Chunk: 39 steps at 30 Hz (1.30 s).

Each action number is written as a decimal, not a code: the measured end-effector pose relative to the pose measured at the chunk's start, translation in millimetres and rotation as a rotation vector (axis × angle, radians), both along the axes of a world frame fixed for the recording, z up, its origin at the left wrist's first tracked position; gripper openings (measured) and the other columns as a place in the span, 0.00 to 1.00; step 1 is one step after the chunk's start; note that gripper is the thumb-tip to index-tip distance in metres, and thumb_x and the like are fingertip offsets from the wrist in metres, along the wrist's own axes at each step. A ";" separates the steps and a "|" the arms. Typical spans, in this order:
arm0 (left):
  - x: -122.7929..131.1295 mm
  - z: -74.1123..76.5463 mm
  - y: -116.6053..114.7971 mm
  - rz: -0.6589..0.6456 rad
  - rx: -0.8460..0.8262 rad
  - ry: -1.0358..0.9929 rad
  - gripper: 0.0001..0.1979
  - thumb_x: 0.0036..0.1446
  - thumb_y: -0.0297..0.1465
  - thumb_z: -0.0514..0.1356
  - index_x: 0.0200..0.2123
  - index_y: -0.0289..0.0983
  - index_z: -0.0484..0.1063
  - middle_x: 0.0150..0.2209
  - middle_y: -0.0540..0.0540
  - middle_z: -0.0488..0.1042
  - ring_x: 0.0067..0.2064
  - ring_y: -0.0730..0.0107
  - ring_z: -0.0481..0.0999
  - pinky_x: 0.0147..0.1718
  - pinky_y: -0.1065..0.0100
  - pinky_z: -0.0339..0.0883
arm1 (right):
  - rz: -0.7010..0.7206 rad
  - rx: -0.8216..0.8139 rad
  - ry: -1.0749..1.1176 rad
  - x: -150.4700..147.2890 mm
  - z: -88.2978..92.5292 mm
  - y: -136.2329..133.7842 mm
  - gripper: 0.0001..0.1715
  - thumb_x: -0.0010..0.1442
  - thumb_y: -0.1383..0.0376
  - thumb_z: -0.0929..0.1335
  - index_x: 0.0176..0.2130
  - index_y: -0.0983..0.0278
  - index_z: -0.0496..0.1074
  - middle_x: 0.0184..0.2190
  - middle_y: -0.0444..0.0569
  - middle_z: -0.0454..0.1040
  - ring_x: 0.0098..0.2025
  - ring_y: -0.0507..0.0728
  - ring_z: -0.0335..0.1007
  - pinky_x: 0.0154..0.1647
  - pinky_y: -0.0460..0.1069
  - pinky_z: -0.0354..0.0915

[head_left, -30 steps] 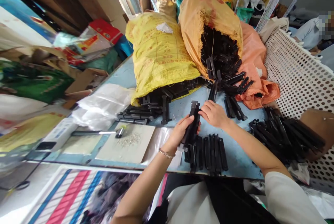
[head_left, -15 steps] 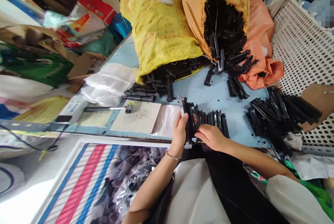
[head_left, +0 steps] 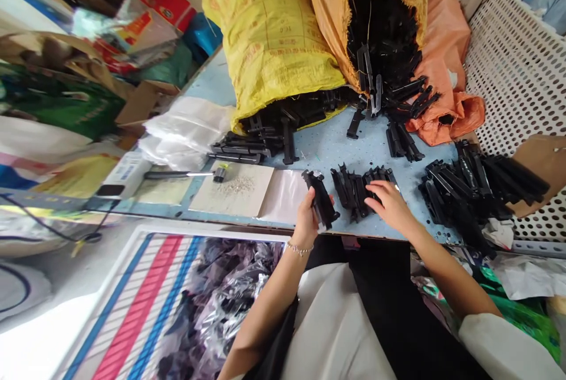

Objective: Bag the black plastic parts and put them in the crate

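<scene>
Fingers of the left hand, in the head view, are closed around a bundle of black plastic pieces, the thumb along its left side and fingertips just showing at its right. The right hand's fingers are loosely spread, with a narrow gap between thumb and forefinger; their tips reach over a row of black pieces and seem to touch it. That row lies between the two hands and runs under the right fingertips. Just left of the left fingers is a clear plastic sheet, then a beige board. Beyond them sits a yellow sack; well right of the right fingers, a heap of black pieces.
</scene>
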<state>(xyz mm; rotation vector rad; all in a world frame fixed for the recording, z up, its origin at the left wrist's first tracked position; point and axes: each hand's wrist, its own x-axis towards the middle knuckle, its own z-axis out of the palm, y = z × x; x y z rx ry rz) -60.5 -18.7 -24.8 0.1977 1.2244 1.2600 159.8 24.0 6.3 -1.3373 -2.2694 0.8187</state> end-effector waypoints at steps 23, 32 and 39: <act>-100.8 -29.8 -7.6 -0.186 0.173 0.937 0.10 0.54 0.37 0.60 0.25 0.39 0.75 0.29 0.47 0.74 0.34 0.65 0.73 0.36 0.66 0.66 | -0.149 -1.034 0.834 -63.6 -4.0 -52.9 0.19 0.53 0.52 0.75 0.39 0.62 0.76 0.35 0.49 0.80 0.35 0.57 0.77 0.41 0.53 0.71; -71.5 -34.5 -7.7 -0.346 0.264 1.401 0.08 0.59 0.28 0.58 0.29 0.40 0.74 0.38 0.41 0.74 0.42 0.57 0.73 0.42 0.61 0.66 | -0.189 -1.113 0.878 -72.0 -8.6 -55.9 0.20 0.51 0.51 0.76 0.38 0.61 0.75 0.36 0.49 0.81 0.33 0.55 0.77 0.41 0.52 0.71; -104.4 -32.6 -0.6 -0.187 0.108 0.934 0.12 0.51 0.40 0.65 0.24 0.37 0.73 0.22 0.52 0.68 0.27 0.71 0.66 0.28 0.70 0.58 | -0.187 -1.130 0.935 -67.4 -14.6 -59.0 0.18 0.53 0.51 0.74 0.37 0.62 0.76 0.36 0.49 0.81 0.33 0.55 0.77 0.39 0.52 0.71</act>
